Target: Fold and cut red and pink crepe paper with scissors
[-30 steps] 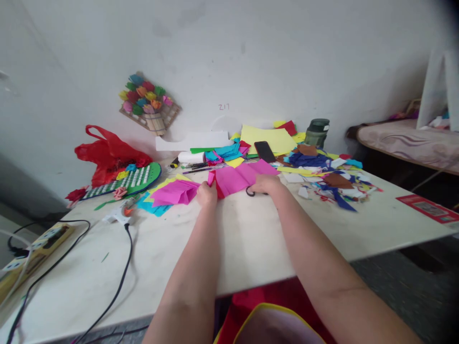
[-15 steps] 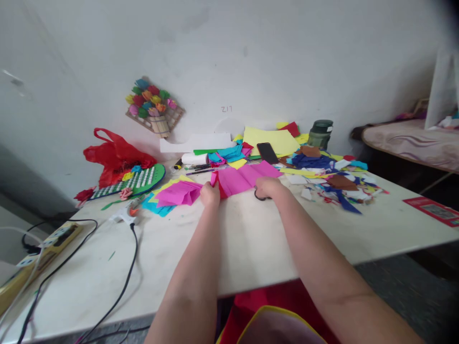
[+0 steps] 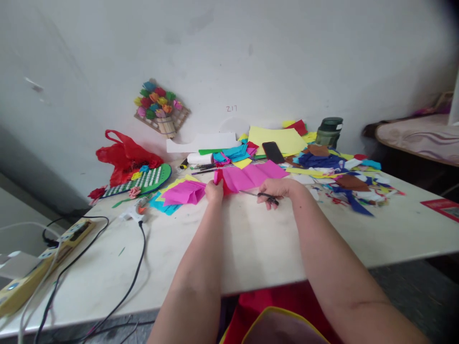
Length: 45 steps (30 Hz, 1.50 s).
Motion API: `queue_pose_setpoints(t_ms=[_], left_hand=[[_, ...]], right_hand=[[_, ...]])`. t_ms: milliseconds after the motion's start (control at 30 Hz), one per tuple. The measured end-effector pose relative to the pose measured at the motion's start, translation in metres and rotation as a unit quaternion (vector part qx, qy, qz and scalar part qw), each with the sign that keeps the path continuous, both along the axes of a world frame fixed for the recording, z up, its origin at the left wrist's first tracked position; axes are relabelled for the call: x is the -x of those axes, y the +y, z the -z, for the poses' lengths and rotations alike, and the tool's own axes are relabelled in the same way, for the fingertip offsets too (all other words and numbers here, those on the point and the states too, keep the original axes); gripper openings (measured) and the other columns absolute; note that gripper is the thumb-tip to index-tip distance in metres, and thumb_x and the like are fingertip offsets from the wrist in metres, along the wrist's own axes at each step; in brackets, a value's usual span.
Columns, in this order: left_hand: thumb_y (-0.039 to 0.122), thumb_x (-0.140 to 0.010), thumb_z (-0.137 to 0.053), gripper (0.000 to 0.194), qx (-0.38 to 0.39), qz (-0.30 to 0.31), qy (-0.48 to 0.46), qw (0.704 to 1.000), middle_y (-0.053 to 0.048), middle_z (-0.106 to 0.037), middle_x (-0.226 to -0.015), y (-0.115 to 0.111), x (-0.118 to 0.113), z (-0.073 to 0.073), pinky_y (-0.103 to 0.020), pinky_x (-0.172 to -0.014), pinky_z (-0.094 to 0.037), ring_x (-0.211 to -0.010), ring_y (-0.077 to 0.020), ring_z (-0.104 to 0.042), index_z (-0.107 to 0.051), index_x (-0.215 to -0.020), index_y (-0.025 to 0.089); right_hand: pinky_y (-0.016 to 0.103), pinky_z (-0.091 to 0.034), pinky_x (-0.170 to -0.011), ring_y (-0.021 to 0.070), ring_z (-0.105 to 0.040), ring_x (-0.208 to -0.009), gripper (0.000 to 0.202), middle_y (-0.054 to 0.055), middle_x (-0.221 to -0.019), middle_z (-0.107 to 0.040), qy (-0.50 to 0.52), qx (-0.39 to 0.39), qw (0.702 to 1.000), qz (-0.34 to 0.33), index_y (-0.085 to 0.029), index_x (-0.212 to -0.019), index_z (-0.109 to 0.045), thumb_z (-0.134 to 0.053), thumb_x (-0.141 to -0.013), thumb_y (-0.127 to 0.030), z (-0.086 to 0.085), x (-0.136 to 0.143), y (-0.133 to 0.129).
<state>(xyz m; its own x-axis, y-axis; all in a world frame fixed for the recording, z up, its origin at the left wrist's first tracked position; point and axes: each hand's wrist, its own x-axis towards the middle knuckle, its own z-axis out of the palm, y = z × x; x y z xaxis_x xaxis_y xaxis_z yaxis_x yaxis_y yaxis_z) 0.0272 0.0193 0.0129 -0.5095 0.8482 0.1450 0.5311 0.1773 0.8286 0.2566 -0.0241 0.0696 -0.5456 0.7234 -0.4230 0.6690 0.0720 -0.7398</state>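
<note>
My left hand (image 3: 214, 191) is closed on the left end of the red paper (image 3: 224, 182), which lies against a long creased pink sheet (image 3: 251, 176). In my right hand (image 3: 274, 189) is a pair of dark-handled scissors (image 3: 269, 197), their blades pointing left toward the near edge of the papers. Whether the blades touch the paper cannot be made out. Left of my left hand lies a stack of folded pink sheets (image 3: 182, 193) over yellow and blue ones.
Paper scraps (image 3: 353, 184) pile up at the right, near a green bottle (image 3: 329, 131). A phone (image 3: 273, 152) rests on yellow paper. At left are a glue gun (image 3: 134, 211), its cord, a power strip (image 3: 46, 258) and a red bag (image 3: 125, 155).
My right hand has turned and shifted slightly, so the scissor blades now show, pointing left. The whole view has moved a little to the left.
</note>
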Motion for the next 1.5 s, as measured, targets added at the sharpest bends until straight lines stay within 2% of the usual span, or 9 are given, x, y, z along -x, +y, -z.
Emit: queue_pose_setpoints(t_ms=[167, 367, 467, 700, 800, 933, 1100, 1233, 1500], left_hand=[[0.041, -0.065, -0.061, 0.033, -0.028, 0.013, -0.072, 0.997, -0.011, -0.066, -0.077, 0.006, 0.005, 0.005, -0.028, -0.058, -0.046, -0.067, -0.0213, -0.062, -0.063, -0.083, 0.013], [0.040, -0.067, -0.061, 0.036, -0.034, 0.031, -0.081, 0.996, -0.010, -0.067, -0.082, 0.006, 0.005, 0.008, -0.027, -0.060, -0.047, -0.070, -0.0203, -0.062, -0.063, -0.090, 0.013], [0.040, -0.068, -0.060, 0.035, -0.019, 0.024, -0.055, 0.998, -0.011, -0.067, -0.083, 0.007, 0.005, 0.007, -0.027, -0.060, -0.046, -0.072, -0.0210, -0.062, -0.063, -0.090, 0.013], [0.037, -0.067, -0.061, 0.032, 0.020, -0.011, -0.082, 0.996, -0.012, -0.066, -0.086, 0.010, 0.008, 0.002, -0.026, -0.057, -0.045, -0.073, -0.0211, -0.063, -0.062, -0.087, 0.012], [0.037, -0.066, -0.063, 0.033, 0.006, -0.007, -0.116, 0.993, -0.012, -0.066, -0.086, 0.010, 0.009, 0.003, -0.026, -0.058, -0.046, -0.073, -0.0206, -0.063, -0.062, -0.087, 0.012], [0.036, -0.064, -0.065, 0.033, -0.035, 0.005, -0.153, 0.988, -0.012, -0.066, -0.083, 0.008, 0.010, 0.005, -0.027, -0.059, -0.047, -0.070, -0.0204, -0.063, -0.063, -0.086, 0.011], [0.038, -0.064, -0.065, 0.035, -0.080, 0.023, -0.190, 0.978, -0.011, -0.066, -0.079, 0.008, 0.009, 0.011, -0.028, -0.059, -0.048, -0.067, -0.0190, -0.063, -0.063, -0.087, 0.012], [0.039, -0.063, -0.066, 0.037, -0.124, 0.027, -0.219, 0.967, -0.009, -0.066, -0.078, 0.009, 0.009, 0.015, -0.027, -0.059, -0.049, -0.065, -0.0177, -0.063, -0.064, -0.088, 0.012], [0.034, -0.064, -0.067, 0.037, -0.169, 0.015, -0.335, 0.927, -0.011, -0.066, -0.086, 0.006, 0.004, 0.012, -0.025, -0.059, -0.051, -0.070, -0.0181, -0.064, -0.062, -0.091, 0.010]], right_hand=[[0.017, -0.018, -0.032, 0.0080, -0.050, -0.037, 0.028, 0.005, -0.054, -0.063, 0.042, 0.003, 0.999, -0.028, -0.012, -0.066, -0.055, -0.061, -0.068, -0.040, 0.002, -0.002, 0.001], [0.020, -0.037, -0.037, 0.0097, -0.048, -0.035, 0.021, 0.002, -0.043, -0.055, -0.019, 0.019, 0.998, 0.055, -0.013, -0.062, -0.055, -0.061, -0.067, -0.032, -0.003, -0.002, -0.003], [0.021, -0.039, -0.039, 0.0096, -0.048, -0.035, 0.021, 0.001, -0.041, -0.053, -0.026, -0.008, 0.997, 0.073, -0.012, -0.061, -0.055, -0.061, -0.067, -0.032, -0.010, -0.006, -0.007], [0.019, -0.035, -0.035, 0.0075, -0.045, -0.033, 0.029, 0.000, -0.043, -0.054, 0.066, -0.037, 0.997, 0.016, -0.010, -0.066, -0.060, -0.063, -0.065, -0.039, -0.023, -0.012, -0.018], [0.019, -0.032, -0.035, 0.0076, -0.046, -0.035, 0.038, 0.001, -0.048, -0.057, 0.127, -0.055, 0.990, -0.002, -0.009, -0.080, -0.062, -0.060, -0.068, -0.046, -0.019, -0.006, -0.017], [0.020, -0.028, -0.034, 0.0101, -0.049, -0.037, 0.046, 0.006, -0.056, -0.063, 0.106, -0.039, 0.994, -0.007, -0.011, -0.089, -0.062, -0.054, -0.073, -0.053, -0.014, 0.006, -0.017], [0.020, -0.031, -0.037, 0.0137, -0.055, -0.044, 0.048, 0.008, -0.057, -0.064, 0.070, 0.020, 0.997, -0.003, -0.015, -0.083, -0.062, -0.046, -0.075, -0.059, -0.008, 0.013, -0.015], [0.020, -0.035, -0.038, 0.0153, -0.057, -0.046, 0.052, 0.008, -0.052, -0.062, 0.098, 0.077, 0.992, -0.023, -0.013, -0.080, -0.059, -0.041, -0.076, -0.061, 0.001, 0.016, -0.010], [0.019, -0.039, -0.035, 0.0161, -0.061, -0.049, 0.056, 0.013, -0.069, -0.067, 0.206, 0.133, 0.969, -0.035, -0.011, -0.091, -0.054, -0.036, -0.078, -0.062, 0.026, 0.034, 0.005]])
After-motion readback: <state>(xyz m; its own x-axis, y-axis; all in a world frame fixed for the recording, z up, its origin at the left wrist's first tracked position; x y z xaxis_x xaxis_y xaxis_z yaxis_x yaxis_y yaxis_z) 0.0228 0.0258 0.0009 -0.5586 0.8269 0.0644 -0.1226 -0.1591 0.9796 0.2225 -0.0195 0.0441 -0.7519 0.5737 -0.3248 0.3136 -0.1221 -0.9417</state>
